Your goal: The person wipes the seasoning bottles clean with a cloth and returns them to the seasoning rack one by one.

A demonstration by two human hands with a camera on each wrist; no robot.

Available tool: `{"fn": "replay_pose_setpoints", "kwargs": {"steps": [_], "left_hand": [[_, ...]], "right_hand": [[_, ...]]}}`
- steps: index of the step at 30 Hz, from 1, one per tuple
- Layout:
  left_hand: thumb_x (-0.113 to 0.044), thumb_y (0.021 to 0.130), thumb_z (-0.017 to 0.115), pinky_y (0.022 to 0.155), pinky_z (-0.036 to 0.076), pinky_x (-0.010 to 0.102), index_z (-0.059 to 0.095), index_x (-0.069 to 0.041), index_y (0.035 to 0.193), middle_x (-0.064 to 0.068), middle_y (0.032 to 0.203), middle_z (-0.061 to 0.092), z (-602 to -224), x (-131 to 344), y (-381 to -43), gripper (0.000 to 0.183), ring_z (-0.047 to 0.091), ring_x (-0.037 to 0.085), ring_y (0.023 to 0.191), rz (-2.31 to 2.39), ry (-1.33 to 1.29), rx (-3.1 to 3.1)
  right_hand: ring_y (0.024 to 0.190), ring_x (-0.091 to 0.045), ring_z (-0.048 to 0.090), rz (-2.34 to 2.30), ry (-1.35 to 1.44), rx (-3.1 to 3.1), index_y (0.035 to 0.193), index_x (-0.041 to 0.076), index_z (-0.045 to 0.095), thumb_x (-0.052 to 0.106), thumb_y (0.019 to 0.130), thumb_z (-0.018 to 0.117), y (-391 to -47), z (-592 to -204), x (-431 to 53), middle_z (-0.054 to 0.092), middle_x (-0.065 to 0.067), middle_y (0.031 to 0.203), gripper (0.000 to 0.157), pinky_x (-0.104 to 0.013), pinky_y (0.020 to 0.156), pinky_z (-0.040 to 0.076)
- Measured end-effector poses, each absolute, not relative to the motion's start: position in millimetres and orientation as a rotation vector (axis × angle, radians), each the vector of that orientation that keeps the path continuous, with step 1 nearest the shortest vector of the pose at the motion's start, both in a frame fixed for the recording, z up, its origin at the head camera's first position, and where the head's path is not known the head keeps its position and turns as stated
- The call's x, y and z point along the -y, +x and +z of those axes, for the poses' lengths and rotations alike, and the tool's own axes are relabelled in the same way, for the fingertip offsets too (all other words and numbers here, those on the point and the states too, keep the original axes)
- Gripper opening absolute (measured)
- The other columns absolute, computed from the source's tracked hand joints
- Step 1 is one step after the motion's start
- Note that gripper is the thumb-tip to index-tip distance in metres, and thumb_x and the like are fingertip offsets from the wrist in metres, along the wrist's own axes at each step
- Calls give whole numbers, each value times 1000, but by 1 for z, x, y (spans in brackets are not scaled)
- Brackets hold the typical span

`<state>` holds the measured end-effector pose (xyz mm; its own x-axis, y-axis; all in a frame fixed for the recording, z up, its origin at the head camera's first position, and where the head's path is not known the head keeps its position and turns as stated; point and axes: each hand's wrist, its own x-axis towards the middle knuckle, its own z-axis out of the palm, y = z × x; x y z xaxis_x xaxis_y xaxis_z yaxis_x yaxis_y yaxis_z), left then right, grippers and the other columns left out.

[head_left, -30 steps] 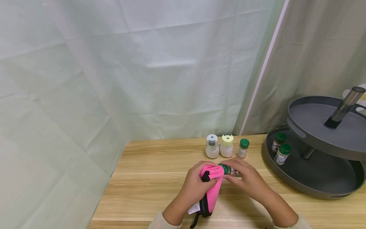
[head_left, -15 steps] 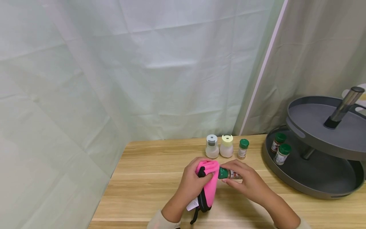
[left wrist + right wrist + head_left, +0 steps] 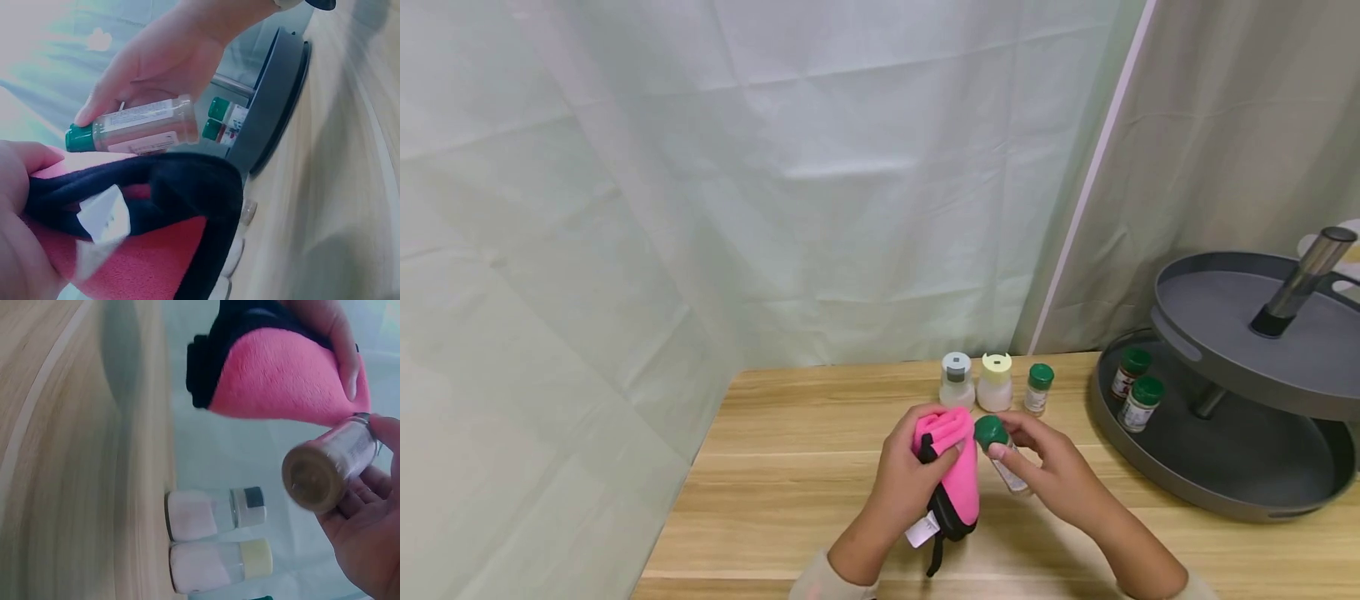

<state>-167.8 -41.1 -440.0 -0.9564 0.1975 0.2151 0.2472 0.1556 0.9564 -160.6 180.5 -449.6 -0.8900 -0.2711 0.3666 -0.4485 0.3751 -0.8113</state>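
Left hand (image 3: pixel 907 469) gripped a folded pink cloth (image 3: pixel 960 477). Right hand (image 3: pixel 1051 469) pinched a green-capped jar (image 3: pixel 139 125), tilted just beside the cloth. Both were held above the bench (image 3: pixel 775 492).

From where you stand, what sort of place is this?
Probably a staged, kitchen-style workspace: plain curtains hang behind a wooden table, with green-capped jars on a two-tier stand.

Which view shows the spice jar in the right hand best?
The left wrist view: the jar appears side-on, green cap and printed labels showing. The head view shows its cap and part of the body; the right wrist view shows mainly its base, cap hidden.
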Motion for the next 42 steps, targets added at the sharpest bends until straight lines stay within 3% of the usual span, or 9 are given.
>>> {"fn": "replay_pose_setpoints", "kwargs": {"steps": [8,14,19,26,34,42], "left_hand": [[-4,84,78,101,52,28,60,-26,128,-5,124,64,-436,36,-162,52,62,15,113,-1857,-532,2296],[-1,84,78,99,52,29,61,-31,126,-7,121,63,-433,32,-156,55,62,14,110,-1813,-576,2298],[-3,83,79,94,54,29,62,-27,127,-4,119,63,-434,27,-154,53,62,13,107,-1759,-630,2297],[-8,83,81,96,54,30,64,-27,124,-4,121,64,-437,19,-150,48,62,11,110,-1736,-684,2295],[-12,85,81,96,54,28,65,-26,121,-6,118,64,-443,12,-144,42,62,7,107,-1708,-788,2351],[-9,84,81,95,53,26,65,-27,120,-8,116,64,-448,10,-142,43,61,4,105,-1665,-801,2391]], "right_hand": [[99,-8,67,1914,662,2321,134,2,51,10,106,48,-160,-450,-178,67,2,108,30,-24,88,55],[98,-11,68,2167,613,2226,149,8,34,15,109,41,-161,-449,-175,65,5,109,41,-32,75,59],[89,-17,66,2176,451,2266,147,11,40,24,110,40,-160,-446,-173,61,1,111,40,-38,64,59],[75,-13,65,2360,336,2138,142,10,43,33,110,39,-162,-445,-169,60,2,108,40,-32,56,57],[84,-7,65,2406,217,1995,138,10,46,35,110,38,-169,-445,-167,63,3,102,38,-25,68,58],[84,-10,62,2393,48,1982,141,5,41,37,109,37,-172,-444,-164,61,1,104,45,-23,68,55]]}}
